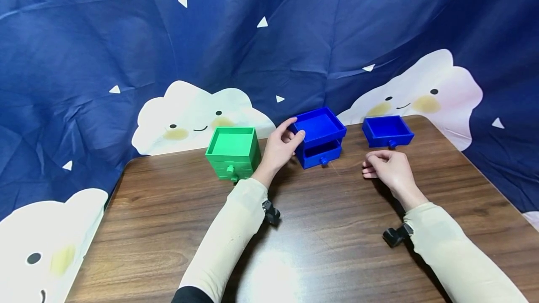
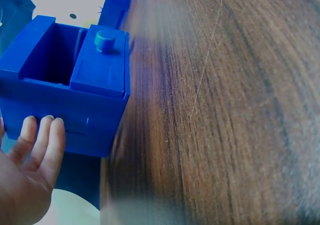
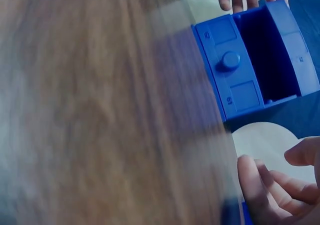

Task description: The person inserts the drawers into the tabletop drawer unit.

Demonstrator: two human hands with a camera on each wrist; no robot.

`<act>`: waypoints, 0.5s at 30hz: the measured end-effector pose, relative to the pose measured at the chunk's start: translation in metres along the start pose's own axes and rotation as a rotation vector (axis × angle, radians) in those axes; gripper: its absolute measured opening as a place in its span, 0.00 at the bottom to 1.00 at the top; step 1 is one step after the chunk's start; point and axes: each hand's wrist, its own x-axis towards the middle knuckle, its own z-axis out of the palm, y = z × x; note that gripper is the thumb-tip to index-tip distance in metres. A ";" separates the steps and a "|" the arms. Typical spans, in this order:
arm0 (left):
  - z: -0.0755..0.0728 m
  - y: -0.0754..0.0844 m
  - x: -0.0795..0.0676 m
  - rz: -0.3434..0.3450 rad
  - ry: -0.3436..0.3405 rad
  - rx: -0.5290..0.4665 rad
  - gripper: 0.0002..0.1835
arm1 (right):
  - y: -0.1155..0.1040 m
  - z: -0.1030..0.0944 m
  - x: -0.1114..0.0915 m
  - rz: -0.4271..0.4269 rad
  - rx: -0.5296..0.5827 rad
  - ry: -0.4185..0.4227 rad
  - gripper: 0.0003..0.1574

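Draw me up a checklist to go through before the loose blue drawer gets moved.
1. Blue cabinet steadied: ok; the left hand rests against its left side.
2. Upper slot free to take a drawer, if that is the next move: ok; it stands open, with no drawer in it.
3. Lower drawer in its place: ok; it sits below the open slot.
4. Loose drawer empty: ok; nothing shows inside it.
5. Loose drawer gripped: not ok; the right hand is close to it but holds nothing.
6. Lower drawer empty: cannot tell; its inside is too dark.
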 end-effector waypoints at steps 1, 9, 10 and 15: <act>0.000 0.000 0.000 0.000 0.000 0.000 0.29 | 0.001 -0.001 0.001 -0.009 -0.010 0.010 0.27; 0.000 0.000 0.000 -0.003 -0.005 0.010 0.29 | 0.005 -0.012 0.005 -0.048 -0.056 0.096 0.25; 0.000 0.000 0.000 -0.004 -0.005 0.011 0.29 | 0.005 -0.014 0.005 -0.052 -0.066 0.110 0.26; 0.000 0.000 0.000 -0.004 -0.004 0.012 0.29 | 0.006 -0.022 0.008 -0.058 -0.104 0.166 0.27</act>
